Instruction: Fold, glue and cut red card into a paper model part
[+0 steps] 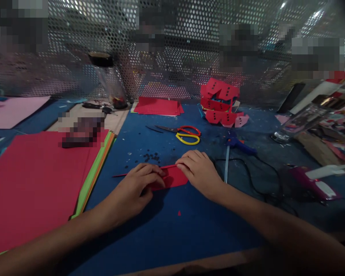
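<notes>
A small red paper piece (175,178) lies on the blue table mat (161,237), with a narrow folded strip along its far edge. My left hand (142,184) rests on its left part, fingers curled and pressed onto the paper. At its upper right corner my right hand (199,172) pinches the folded edge with bunched fingers. A thin red strip (119,175) sticks out to the left of my left hand. Small black paper squares (151,157) are scattered just beyond, and a tiny red scrap (179,213) lies nearer to me.
Scissors (188,135) with red and yellow handles lie beyond my hands. A blue glue gun (240,145) and its black cable are at right. Stacked red sheets (40,176) and a phone (84,128) sit left. Folded red paper pieces (222,101) stand near the perforated screen (175,50).
</notes>
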`<action>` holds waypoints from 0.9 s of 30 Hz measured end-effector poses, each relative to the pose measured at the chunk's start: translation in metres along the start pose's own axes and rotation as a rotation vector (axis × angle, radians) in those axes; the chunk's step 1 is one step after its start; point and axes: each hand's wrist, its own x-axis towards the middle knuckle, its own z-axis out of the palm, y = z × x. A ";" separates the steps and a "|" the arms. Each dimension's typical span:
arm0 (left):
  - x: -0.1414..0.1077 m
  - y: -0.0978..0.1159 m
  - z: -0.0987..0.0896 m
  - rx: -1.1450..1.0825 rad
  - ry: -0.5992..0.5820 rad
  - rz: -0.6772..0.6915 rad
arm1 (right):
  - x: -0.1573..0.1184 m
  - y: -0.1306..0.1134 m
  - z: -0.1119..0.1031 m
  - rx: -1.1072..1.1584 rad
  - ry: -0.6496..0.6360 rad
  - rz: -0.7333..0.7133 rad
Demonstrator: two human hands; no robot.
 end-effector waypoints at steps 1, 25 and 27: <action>0.000 0.000 0.001 0.011 0.012 0.004 | 0.001 0.000 0.000 -0.009 0.004 -0.004; 0.001 -0.014 0.000 0.362 0.239 -0.123 | -0.001 -0.002 -0.004 -0.068 0.181 -0.181; 0.001 -0.015 0.000 0.366 0.242 -0.127 | -0.002 -0.004 -0.006 -0.077 0.187 -0.196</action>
